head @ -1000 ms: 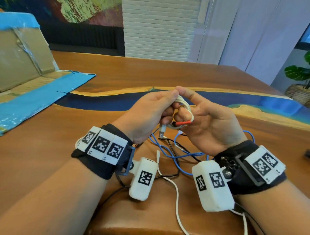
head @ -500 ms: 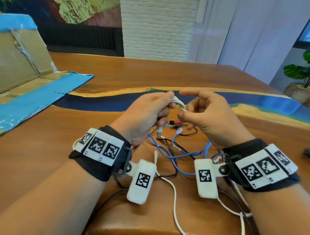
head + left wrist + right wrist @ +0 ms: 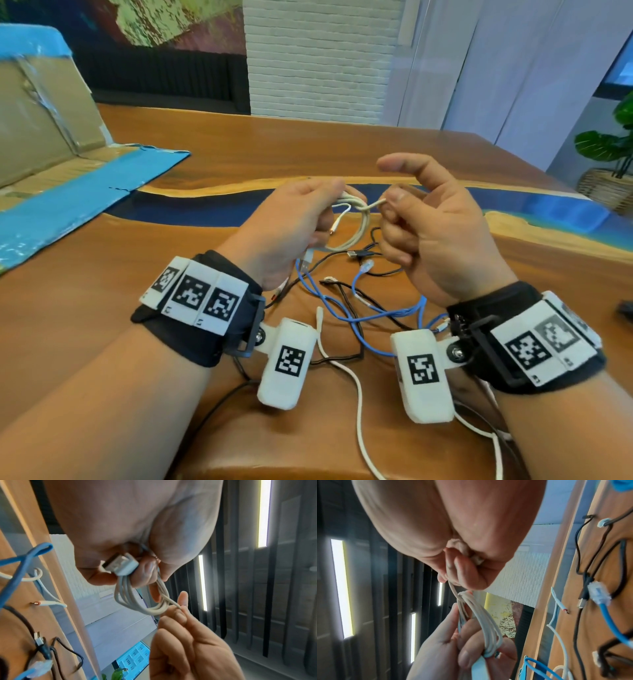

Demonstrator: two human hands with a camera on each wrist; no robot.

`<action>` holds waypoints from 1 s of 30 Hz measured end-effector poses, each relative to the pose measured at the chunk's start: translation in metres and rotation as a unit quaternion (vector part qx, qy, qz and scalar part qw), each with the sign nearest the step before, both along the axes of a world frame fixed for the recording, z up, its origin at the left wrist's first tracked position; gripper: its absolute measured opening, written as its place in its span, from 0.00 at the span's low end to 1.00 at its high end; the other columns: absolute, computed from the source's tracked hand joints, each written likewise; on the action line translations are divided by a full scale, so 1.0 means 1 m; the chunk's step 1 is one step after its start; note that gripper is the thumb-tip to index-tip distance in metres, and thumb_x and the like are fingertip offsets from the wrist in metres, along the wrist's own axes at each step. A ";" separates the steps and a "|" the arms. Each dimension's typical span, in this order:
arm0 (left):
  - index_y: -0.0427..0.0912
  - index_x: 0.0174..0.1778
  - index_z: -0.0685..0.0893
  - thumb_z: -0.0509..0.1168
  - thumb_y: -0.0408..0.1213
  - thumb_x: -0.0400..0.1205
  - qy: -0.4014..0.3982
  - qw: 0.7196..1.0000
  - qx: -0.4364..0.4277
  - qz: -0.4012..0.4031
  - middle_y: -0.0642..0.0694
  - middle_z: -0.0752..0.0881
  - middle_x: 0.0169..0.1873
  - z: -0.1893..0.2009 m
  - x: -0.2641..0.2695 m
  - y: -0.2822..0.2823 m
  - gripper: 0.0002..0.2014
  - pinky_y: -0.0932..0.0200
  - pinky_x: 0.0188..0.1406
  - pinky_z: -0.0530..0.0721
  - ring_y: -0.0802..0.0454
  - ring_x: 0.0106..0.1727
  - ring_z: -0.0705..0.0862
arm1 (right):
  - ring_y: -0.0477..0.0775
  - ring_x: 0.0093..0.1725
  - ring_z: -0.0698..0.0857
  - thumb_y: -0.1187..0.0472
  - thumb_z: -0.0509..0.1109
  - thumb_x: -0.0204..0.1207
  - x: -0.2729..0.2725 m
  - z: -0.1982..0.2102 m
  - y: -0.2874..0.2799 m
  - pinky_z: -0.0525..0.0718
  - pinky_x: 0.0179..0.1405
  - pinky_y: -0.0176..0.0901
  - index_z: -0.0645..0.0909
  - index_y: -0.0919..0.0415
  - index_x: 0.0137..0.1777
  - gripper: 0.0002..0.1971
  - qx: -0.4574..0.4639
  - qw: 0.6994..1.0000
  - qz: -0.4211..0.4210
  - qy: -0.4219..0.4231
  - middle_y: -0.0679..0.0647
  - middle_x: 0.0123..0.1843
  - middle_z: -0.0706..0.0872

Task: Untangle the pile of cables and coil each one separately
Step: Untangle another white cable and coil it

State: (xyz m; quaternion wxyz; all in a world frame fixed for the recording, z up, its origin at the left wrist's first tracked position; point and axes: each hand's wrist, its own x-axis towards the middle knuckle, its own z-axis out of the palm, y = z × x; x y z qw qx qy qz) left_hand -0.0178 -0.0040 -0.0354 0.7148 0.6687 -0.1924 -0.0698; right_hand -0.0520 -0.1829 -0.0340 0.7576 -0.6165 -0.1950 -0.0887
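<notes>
My left hand (image 3: 308, 219) grips a coil of white USB cable (image 3: 356, 226), held above the table; its USB plug (image 3: 120, 563) sticks out below my curled fingers. My right hand (image 3: 411, 219) pinches the loose end of that white cable (image 3: 173, 603) at the coil's top, index finger raised. In the right wrist view the strand (image 3: 453, 589) runs from my pinch to the white coil (image 3: 484, 622). Under my hands a blue network cable (image 3: 342, 315), black cables (image 3: 370, 255) and a thin white wire (image 3: 358, 404) lie tangled on the wood.
The wooden table (image 3: 308, 150) has a blue resin stripe across it. A flattened cardboard box with blue tape (image 3: 61, 185) lies at the left. A potted plant (image 3: 609, 154) stands off the far right. A small dark object (image 3: 625, 306) sits at the right edge.
My right hand drew back from the coil, then pinched its loose end and pulled it rightward. The left hand kept hold of the coil throughout.
</notes>
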 end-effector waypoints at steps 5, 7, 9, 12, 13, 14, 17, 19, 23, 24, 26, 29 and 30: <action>0.37 0.55 0.88 0.57 0.53 0.91 -0.028 0.993 0.105 -0.045 0.43 0.55 0.35 0.005 -0.007 -0.002 0.23 0.54 0.30 0.55 0.46 0.35 0.53 | 0.46 0.21 0.58 0.74 0.58 0.86 -0.002 0.011 -0.006 0.56 0.21 0.34 0.78 0.55 0.60 0.15 0.043 0.999 0.004 -0.002 0.56 0.32 0.71; 0.40 0.59 0.88 0.60 0.52 0.90 -0.067 0.988 0.126 -0.059 0.45 0.58 0.31 0.004 -0.008 -0.002 0.20 0.57 0.27 0.57 0.50 0.30 0.56 | 0.45 0.21 0.57 0.74 0.57 0.86 -0.002 0.015 -0.012 0.57 0.20 0.33 0.78 0.56 0.60 0.15 0.055 0.998 -0.004 -0.002 0.56 0.32 0.71; 0.37 0.56 0.86 0.60 0.44 0.91 -0.083 0.989 0.106 -0.066 0.45 0.62 0.30 0.004 -0.009 0.000 0.15 0.61 0.25 0.61 0.52 0.29 0.58 | 0.46 0.22 0.59 0.73 0.58 0.87 0.001 0.015 -0.017 0.60 0.20 0.35 0.80 0.56 0.58 0.13 0.037 0.999 -0.018 -0.009 0.55 0.32 0.74; 0.37 0.51 0.84 0.55 0.39 0.93 -0.048 0.996 0.028 -0.075 0.48 0.63 0.27 0.003 -0.009 0.002 0.14 0.64 0.22 0.61 0.55 0.26 0.58 | 0.49 0.24 0.71 0.73 0.62 0.85 0.006 0.011 -0.026 0.75 0.25 0.41 0.87 0.59 0.52 0.14 -0.050 0.997 -0.050 -0.042 0.56 0.34 0.81; 0.38 0.50 0.83 0.54 0.38 0.93 -0.036 0.996 -0.002 -0.078 0.50 0.63 0.26 0.004 -0.010 0.002 0.14 0.65 0.22 0.60 0.55 0.25 0.57 | 0.50 0.27 0.77 0.73 0.64 0.84 0.007 0.009 -0.028 0.80 0.30 0.43 0.89 0.58 0.51 0.14 -0.086 0.993 -0.065 -0.054 0.56 0.36 0.85; 0.39 0.49 0.82 0.53 0.38 0.94 -0.026 0.996 -0.031 -0.080 0.51 0.63 0.25 0.004 -0.010 0.000 0.15 0.65 0.22 0.59 0.56 0.25 0.57 | 0.51 0.32 0.83 0.73 0.67 0.83 0.007 0.008 -0.029 0.82 0.35 0.45 0.91 0.57 0.51 0.14 -0.124 0.987 -0.079 -0.065 0.56 0.38 0.89; 0.40 0.46 0.82 0.51 0.38 0.94 -0.014 0.993 -0.088 -0.078 0.52 0.65 0.24 0.004 -0.012 -0.004 0.17 0.65 0.22 0.58 0.56 0.25 0.57 | 0.53 0.47 0.93 0.70 0.72 0.80 0.007 0.006 -0.025 0.87 0.45 0.44 0.92 0.54 0.51 0.11 -0.204 0.971 -0.103 -0.074 0.54 0.45 0.95; 0.35 0.52 0.81 0.51 0.38 0.94 -0.013 0.993 -0.097 -0.070 0.51 0.65 0.24 0.003 -0.012 -0.007 0.16 0.64 0.23 0.59 0.55 0.25 0.58 | 0.55 0.50 0.93 0.68 0.76 0.78 0.009 0.002 -0.018 0.91 0.52 0.49 0.92 0.56 0.50 0.07 -0.226 0.964 -0.119 -0.077 0.54 0.47 0.95; 0.34 0.61 0.78 0.51 0.39 0.94 -0.040 0.995 -0.088 -0.039 0.50 0.66 0.25 -0.001 -0.011 -0.012 0.14 0.63 0.24 0.66 0.53 0.24 0.62 | 0.66 0.44 0.93 0.64 0.78 0.78 0.011 -0.008 -0.004 0.92 0.47 0.67 0.93 0.64 0.50 0.05 -0.199 0.965 -0.158 -0.068 0.61 0.42 0.94; 0.34 0.59 0.77 0.51 0.39 0.94 -0.049 0.995 -0.087 -0.032 0.50 0.67 0.25 -0.002 -0.011 -0.013 0.13 0.63 0.24 0.67 0.52 0.24 0.63 | 0.67 0.41 0.93 0.65 0.78 0.79 0.011 -0.009 -0.001 0.92 0.44 0.66 0.93 0.65 0.49 0.04 -0.174 0.970 -0.161 -0.060 0.62 0.41 0.94; 0.33 0.56 0.76 0.51 0.38 0.94 -0.068 0.994 -0.083 -0.018 0.50 0.67 0.24 -0.002 -0.012 -0.014 0.13 0.62 0.25 0.68 0.52 0.23 0.64 | 0.66 0.39 0.94 0.67 0.77 0.79 0.008 -0.011 0.007 0.93 0.42 0.62 0.92 0.67 0.48 0.04 -0.125 0.979 -0.152 -0.043 0.63 0.39 0.93; 0.28 0.55 0.77 0.52 0.38 0.94 -0.101 0.993 -0.065 0.019 0.48 0.68 0.25 -0.004 -0.012 -0.016 0.15 0.59 0.25 0.69 0.51 0.23 0.65 | 0.63 0.41 0.94 0.70 0.74 0.80 0.004 -0.013 0.013 0.92 0.41 0.50 0.92 0.66 0.49 0.05 -0.076 0.990 -0.121 -0.010 0.63 0.40 0.94; 0.30 0.54 0.78 0.52 0.38 0.94 -0.112 0.991 -0.060 0.035 0.48 0.68 0.25 -0.005 -0.011 -0.017 0.15 0.58 0.24 0.69 0.52 0.23 0.65 | 0.64 0.43 0.94 0.71 0.71 0.82 0.003 -0.013 0.014 0.91 0.42 0.49 0.92 0.65 0.50 0.07 -0.058 0.993 -0.106 0.003 0.64 0.42 0.94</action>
